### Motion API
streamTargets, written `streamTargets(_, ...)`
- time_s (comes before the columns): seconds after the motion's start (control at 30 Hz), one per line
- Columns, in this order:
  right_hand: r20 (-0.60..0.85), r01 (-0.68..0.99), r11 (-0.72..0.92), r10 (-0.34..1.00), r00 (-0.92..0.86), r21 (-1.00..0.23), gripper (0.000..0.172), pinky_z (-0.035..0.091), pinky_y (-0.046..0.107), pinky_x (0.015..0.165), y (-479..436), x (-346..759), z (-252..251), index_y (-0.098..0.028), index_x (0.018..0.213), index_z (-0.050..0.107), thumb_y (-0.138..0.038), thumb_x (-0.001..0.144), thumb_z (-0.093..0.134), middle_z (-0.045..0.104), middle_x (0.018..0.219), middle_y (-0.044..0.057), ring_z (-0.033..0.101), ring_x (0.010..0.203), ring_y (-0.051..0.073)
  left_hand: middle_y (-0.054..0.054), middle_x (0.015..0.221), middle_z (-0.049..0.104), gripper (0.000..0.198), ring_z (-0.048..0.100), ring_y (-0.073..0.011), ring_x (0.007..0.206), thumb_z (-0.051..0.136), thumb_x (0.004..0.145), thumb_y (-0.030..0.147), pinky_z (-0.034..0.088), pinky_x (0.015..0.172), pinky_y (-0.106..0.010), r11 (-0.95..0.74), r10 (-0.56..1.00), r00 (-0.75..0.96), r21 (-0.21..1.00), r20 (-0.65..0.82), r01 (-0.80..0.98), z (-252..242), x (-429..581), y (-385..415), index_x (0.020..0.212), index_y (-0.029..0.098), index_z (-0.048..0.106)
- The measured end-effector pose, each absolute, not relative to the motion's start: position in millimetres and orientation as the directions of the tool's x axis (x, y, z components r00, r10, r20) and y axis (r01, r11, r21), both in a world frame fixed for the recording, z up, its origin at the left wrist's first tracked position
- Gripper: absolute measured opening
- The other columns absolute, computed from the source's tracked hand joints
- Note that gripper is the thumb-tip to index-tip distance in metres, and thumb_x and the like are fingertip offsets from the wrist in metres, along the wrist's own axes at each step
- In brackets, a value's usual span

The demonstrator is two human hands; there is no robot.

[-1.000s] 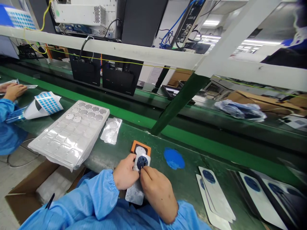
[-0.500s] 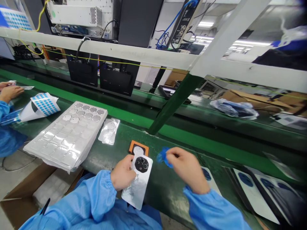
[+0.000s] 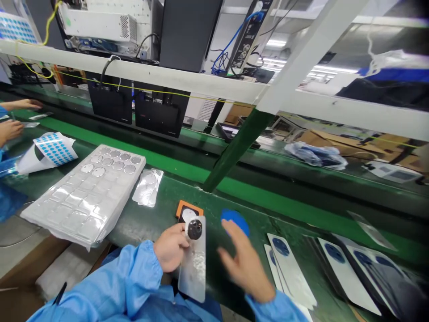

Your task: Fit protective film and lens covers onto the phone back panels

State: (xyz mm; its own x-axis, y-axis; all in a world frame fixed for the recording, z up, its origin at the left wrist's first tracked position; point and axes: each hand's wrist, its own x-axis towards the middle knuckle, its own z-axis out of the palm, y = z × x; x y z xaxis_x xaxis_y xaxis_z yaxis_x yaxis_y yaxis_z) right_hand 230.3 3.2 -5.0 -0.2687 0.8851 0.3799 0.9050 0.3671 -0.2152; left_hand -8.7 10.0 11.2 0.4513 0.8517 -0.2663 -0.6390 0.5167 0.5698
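Observation:
My left hand (image 3: 171, 250) is closed on a silvery-white phone back cover (image 3: 193, 273), gripping its left edge beside the round black camera area. The cover is tilted above the bench's front edge. Just behind it, an orange-and-black fixture (image 3: 190, 211) with a white disc lies partly hidden. My right hand (image 3: 247, 264) is open and a little blurred, thumb and fingers apart. Its fingertips overlap a round blue film (image 3: 235, 220) on the green bench; I cannot tell whether they touch it. To the right lie several fanned phone back covers (image 3: 293, 270) with dark blue round patches.
Further right are more covers (image 3: 348, 277) among dark sleeves. Left of centre sits a clear tray (image 3: 83, 192) with round silvery parts, beside thin plastic pieces (image 3: 148, 188). A sheet of blue dots (image 3: 55, 148) and another person's hands (image 3: 11, 129) are far left. A green post (image 3: 234, 150) rises behind.
My right hand has gone from pinching crumpled blue film to open fingers, and the film now lies flat on the bench. The cover in my left hand has turned more upright.

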Motion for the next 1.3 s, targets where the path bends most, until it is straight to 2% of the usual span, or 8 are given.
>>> streamTargets(0.07,0.357,0.743,0.560,0.822,-0.443,-0.367,0.089,0.040,0.051,0.112,-25,194,-7,-0.018,0.153,0.025,-0.048,0.078,0.065,0.033,0.157,0.015,0.036,0.142,0.033,-0.005,0.077,0.063,0.041,0.060,-0.0169,0.069,0.055,0.048,0.005,0.046,0.068,-0.030,0.562,0.821,0.518,0.497,-0.239,-0.661,15,4,7,0.088,0.012,0.062)
streamTargets(0.13,0.468,0.638,0.627,0.772,-0.430,-0.447,0.099,0.039,0.055,0.112,-43,165,-8,-0.017,0.156,0.016,-0.049,0.078,0.069,0.022,0.161,0.017,0.030,0.145,0.037,-0.003,0.073,0.060,0.038,0.058,-0.0153,0.066,0.058,0.051,0.006,0.045,0.065,-0.028,0.620,0.776,0.587,0.447,-0.230,-0.645,19,13,6,0.088,0.013,0.062)
streamTargets(0.27,0.567,0.592,0.685,0.711,-0.415,-0.426,0.062,0.041,0.055,0.110,-36,154,-1,-0.030,0.152,0.031,-0.027,0.093,0.049,0.038,0.155,0.009,0.039,0.141,0.031,0.000,0.071,0.056,0.027,0.056,-0.0137,0.064,0.066,0.066,0.017,0.043,0.065,-0.028,0.610,0.772,0.566,0.587,-0.288,-0.533,20,9,14,0.093,0.016,0.059)
streamTargets(0.4,0.515,0.689,0.653,0.727,-0.454,-0.315,0.054,0.046,0.049,0.105,11,176,12,-0.033,0.148,0.039,-0.017,0.096,0.039,0.056,0.141,0.006,0.052,0.130,0.025,-0.004,0.096,0.063,0.043,0.060,-0.0184,0.092,0.060,0.069,0.008,0.046,0.088,-0.034,0.162,0.979,0.159,0.966,-0.131,-0.199,-2,-29,32,0.110,0.020,0.058)
streamTargets(0.5,0.426,0.745,0.645,0.730,-0.535,-0.170,0.046,0.047,0.049,0.102,42,183,7,-0.026,0.140,0.053,-0.018,0.096,0.040,0.061,0.135,0.011,0.055,0.125,0.026,-0.006,0.109,0.062,0.038,0.057,-0.0207,0.106,0.052,0.074,0.006,0.042,0.101,-0.039,-0.072,0.997,-0.007,0.976,0.075,0.206,-24,-54,35,0.108,0.021,0.060)
streamTargets(0.6,0.329,0.745,0.661,0.726,-0.604,-0.089,0.043,0.045,0.049,0.103,54,179,-8,-0.020,0.132,0.060,-0.015,0.093,0.041,0.061,0.133,0.013,0.056,0.123,0.026,-0.006,0.106,0.063,0.034,0.058,-0.0218,0.103,0.051,0.075,0.005,0.044,0.099,-0.039,-0.170,0.985,0.090,0.915,0.147,0.365,-41,-61,29,0.103,0.020,0.062)
streamTargets(1.13,0.155,0.807,0.580,0.812,-0.562,-0.113,0.046,0.038,0.043,0.102,44,157,-5,-0.020,0.132,0.060,-0.015,0.088,0.048,0.059,0.137,0.012,0.051,0.128,0.025,-0.005,0.100,0.065,0.023,0.060,-0.0198,0.094,0.051,0.081,0.010,0.046,0.090,-0.035,-0.181,0.983,0.058,0.915,0.172,0.361,-45,-56,35,0.098,0.021,0.063)
streamTargets(1.3,0.078,0.805,0.577,0.817,-0.572,-0.138,0.053,0.036,0.045,0.105,41,160,-1,-0.020,0.134,0.059,-0.013,0.082,0.050,0.056,0.141,0.013,0.049,0.132,0.026,-0.007,0.105,0.066,0.027,0.057,-0.0230,0.104,0.049,0.081,0.010,0.043,0.098,-0.040,-0.285,0.959,0.112,0.886,0.262,0.367,-27,-53,48,0.100,0.021,0.066)
